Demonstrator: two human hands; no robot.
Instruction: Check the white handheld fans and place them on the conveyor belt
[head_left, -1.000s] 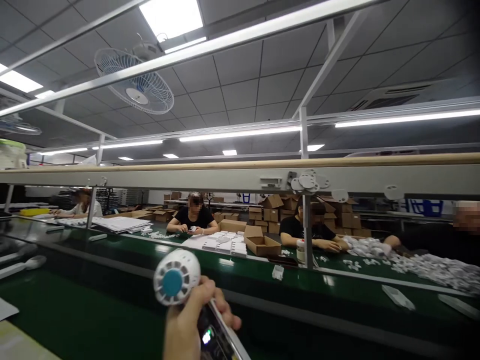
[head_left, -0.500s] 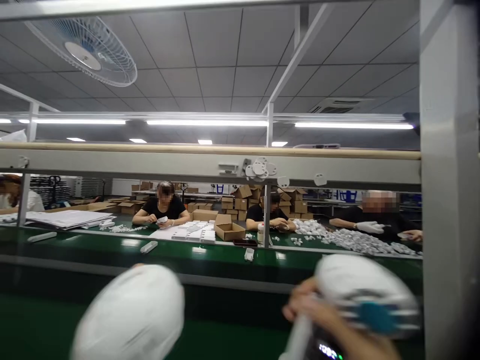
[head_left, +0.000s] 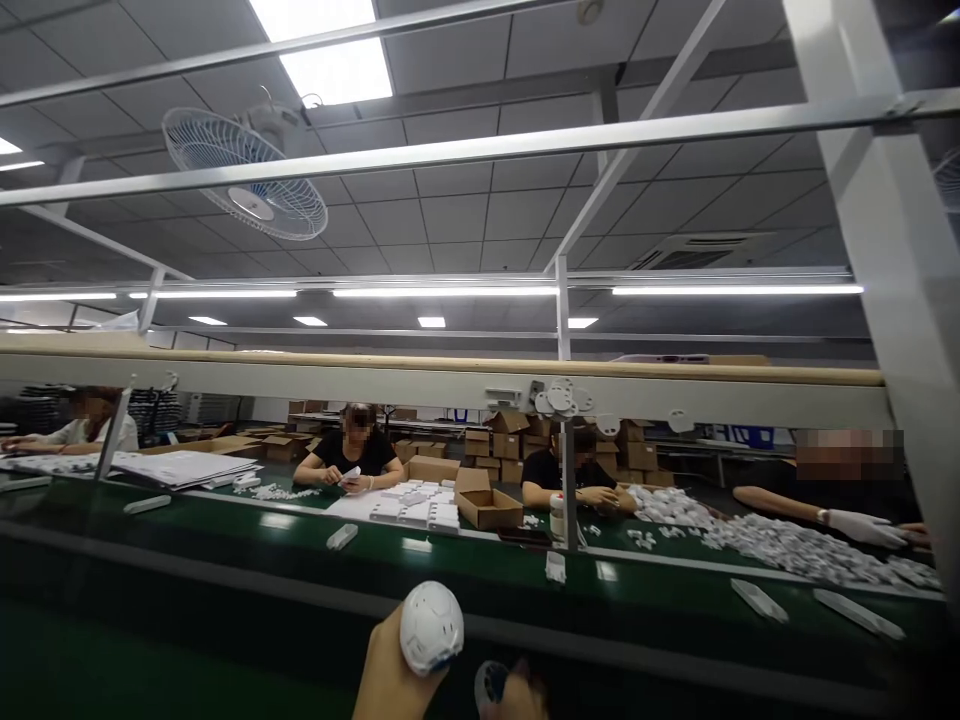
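While co-workers sort parts beyond the green belt [head_left: 225, 540], I see my left hand [head_left: 390, 670] gripping a white ball-shaped part [head_left: 430, 627] at bottom centre, my right hand's [head_left: 517, 695] grip unclear.

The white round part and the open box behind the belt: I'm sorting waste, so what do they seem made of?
White round part, in the left hand: probably moulded plastic, smooth, slightly glossy, with fine seams. Open box: likely plain cardboard, matte brown, flaps folded up.
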